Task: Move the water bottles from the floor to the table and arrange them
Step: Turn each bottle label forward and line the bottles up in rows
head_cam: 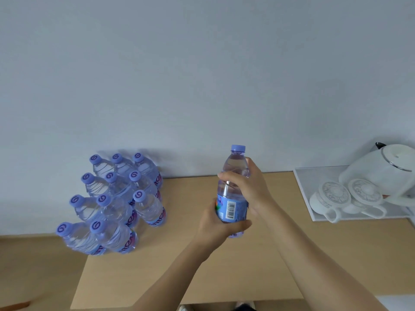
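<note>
A clear water bottle [233,176] with a purple cap and blue label is held upright above the middle of the wooden table [235,272]. My left hand [215,225] wraps its lower part near the label. My right hand [249,187] grips its upper body from the right. Several matching bottles [116,203] stand in tight rows at the table's left back corner against the wall. Whether the held bottle's base touches the tabletop is hidden by my left hand.
A white tray [302,187] at the right back holds two upturned white cups [332,196] and a white kettle [381,169]. The wall runs along the table's far edge. Lighter wooden floor [33,265] shows at the lower left beyond the table's left edge.
</note>
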Available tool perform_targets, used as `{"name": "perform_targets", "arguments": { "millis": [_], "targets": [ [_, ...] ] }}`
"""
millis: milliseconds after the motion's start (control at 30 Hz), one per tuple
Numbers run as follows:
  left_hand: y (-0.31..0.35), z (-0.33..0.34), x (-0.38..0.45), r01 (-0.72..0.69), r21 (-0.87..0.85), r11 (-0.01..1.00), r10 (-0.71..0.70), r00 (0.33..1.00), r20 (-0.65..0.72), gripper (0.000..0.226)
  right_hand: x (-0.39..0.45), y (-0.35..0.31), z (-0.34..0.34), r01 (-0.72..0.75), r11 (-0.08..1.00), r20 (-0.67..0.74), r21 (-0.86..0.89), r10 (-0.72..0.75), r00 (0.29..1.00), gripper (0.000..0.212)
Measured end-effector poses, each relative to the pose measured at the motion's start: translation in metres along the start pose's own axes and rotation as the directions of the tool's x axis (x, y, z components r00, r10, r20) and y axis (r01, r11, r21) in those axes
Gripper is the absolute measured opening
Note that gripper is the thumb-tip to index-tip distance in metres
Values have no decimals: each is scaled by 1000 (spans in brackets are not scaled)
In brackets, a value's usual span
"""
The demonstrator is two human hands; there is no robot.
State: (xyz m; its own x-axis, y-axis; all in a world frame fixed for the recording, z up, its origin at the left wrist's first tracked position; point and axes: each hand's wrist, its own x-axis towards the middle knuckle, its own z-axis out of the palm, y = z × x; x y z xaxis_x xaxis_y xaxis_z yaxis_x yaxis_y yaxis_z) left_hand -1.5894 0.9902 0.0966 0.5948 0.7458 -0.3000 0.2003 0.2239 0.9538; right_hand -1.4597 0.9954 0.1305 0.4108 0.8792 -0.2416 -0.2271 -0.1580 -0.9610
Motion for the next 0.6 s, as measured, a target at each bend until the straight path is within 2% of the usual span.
{"name": "perform_targets", "arguments": {
  "millis": [167,267,333,433,533,600],
  "targets": [
    [2,-21,-5,61,-26,998,-58,993,102,36,3,-1,4,-91,983,154,160,66,986,36],
    [1,-27,-6,74,-26,997,-72,996,58,46,4,1,8,-111,981,203,156,78,976,37],
    [2,-26,-9,50,-19,999,-50,999,-6,43,4,0,13,-86,993,166,78,73,983,43],
    [8,-20,-13,-18,16,1000,19,995,-102,24,0,-1,23,-4,999,51,-36,5,999,43],
    [10,-17,-17,-62,16,998,64,991,-115,23,-3,0,32,34,999,-43,-23,-35,998,39],
    [10,-18,-19,-59,-9,998,57,993,-99,27,-4,-2,34,19,1000,-47,9,-19,999,38]
  ]
}}
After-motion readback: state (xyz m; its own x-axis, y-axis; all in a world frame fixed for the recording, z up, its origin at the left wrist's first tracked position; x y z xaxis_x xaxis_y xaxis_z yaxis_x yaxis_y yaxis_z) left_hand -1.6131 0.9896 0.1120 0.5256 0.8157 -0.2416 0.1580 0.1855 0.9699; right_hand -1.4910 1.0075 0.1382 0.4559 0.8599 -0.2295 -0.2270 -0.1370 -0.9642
